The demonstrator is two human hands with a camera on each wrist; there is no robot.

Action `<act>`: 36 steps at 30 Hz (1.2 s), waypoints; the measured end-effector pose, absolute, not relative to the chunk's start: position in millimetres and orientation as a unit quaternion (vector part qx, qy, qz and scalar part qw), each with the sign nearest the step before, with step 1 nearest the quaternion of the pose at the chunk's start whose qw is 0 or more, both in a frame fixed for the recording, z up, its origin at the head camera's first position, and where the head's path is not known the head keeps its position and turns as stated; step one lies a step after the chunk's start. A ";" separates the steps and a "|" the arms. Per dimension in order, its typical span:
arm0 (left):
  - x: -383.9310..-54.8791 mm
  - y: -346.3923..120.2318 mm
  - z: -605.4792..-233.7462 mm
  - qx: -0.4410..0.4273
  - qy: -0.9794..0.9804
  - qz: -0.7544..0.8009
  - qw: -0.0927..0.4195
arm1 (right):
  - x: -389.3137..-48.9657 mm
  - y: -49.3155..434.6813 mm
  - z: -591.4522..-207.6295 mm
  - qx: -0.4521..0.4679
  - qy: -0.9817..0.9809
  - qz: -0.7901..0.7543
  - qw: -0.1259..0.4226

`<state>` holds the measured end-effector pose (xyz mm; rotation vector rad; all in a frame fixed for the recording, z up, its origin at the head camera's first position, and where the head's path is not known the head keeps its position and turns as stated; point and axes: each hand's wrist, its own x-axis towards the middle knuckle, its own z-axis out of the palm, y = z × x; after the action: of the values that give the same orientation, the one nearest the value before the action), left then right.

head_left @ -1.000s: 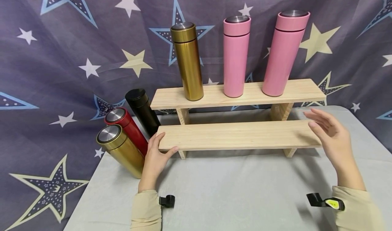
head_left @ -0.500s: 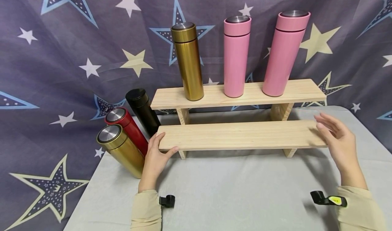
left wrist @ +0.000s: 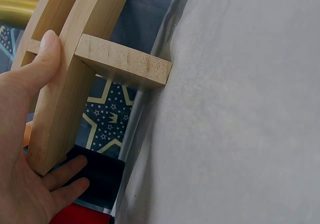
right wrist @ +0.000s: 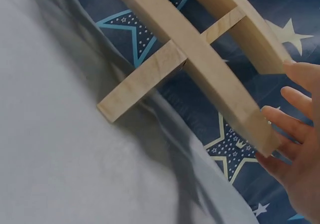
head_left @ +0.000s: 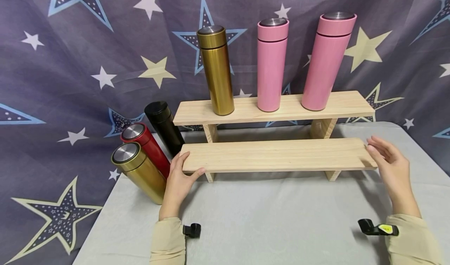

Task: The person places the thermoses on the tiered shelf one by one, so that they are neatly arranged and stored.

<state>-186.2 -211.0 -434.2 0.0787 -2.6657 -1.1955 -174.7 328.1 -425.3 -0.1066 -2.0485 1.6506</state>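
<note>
A two-tier wooden display rack stands on the table, its bare lower board [head_left: 277, 155] in front of the raised upper board [head_left: 291, 102]. My left hand [head_left: 178, 188] grips the lower board's left end; in the left wrist view the thumb [left wrist: 44, 59] lies on its front edge and the fingers reach round the end. My right hand [head_left: 393, 171] is beside the right end, fingers loosely bent; whether the fingertips touch the wood is hard to tell. Upright on the upper board are a gold thermos [head_left: 218, 75] and two pink thermoses [head_left: 270, 69].
Left of the rack, a black thermos [head_left: 165, 128], a red thermos [head_left: 149, 147] and another gold thermos [head_left: 142, 175] stand close together near my left hand. A grey cloth covers the table [head_left: 267, 218]. A star-patterned curtain [head_left: 88, 54] hangs behind.
My right hand has moved right and slightly down, from over the lower board's right part to beside its end. The left hand keeps its grip; the thermoses have stayed put.
</note>
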 end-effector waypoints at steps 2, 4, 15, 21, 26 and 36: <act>-186.0 -210.9 -433.8 0.027 -0.907 -0.406 0.109 | -174.8 329.6 -427.9 -0.046 -0.759 0.601 0.246; -185.9 -210.8 -433.6 0.026 -0.907 -0.406 0.110 | -175.1 330.9 -430.4 -0.055 -0.764 0.596 0.241; -186.3 -211.5 -435.1 0.024 -0.905 -0.408 0.116 | -177.5 335.2 -441.4 -0.070 -0.766 0.599 0.223; -186.2 -211.3 -434.3 0.025 -0.905 -0.409 0.116 | -179.9 335.3 -446.5 -0.073 -0.767 0.600 0.214; -186.3 -210.9 -433.9 0.024 -0.905 -0.408 0.115 | -181.1 335.0 -451.3 -0.082 -0.784 0.579 0.208; -185.5 -210.7 -434.5 0.032 -0.910 -0.397 0.112 | -180.1 329.9 -461.2 -0.103 -0.742 0.629 0.207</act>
<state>-185.5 -210.7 -434.5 0.0927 -2.6727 -1.1659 -180.1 329.9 -461.2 -0.2874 -2.0668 1.7506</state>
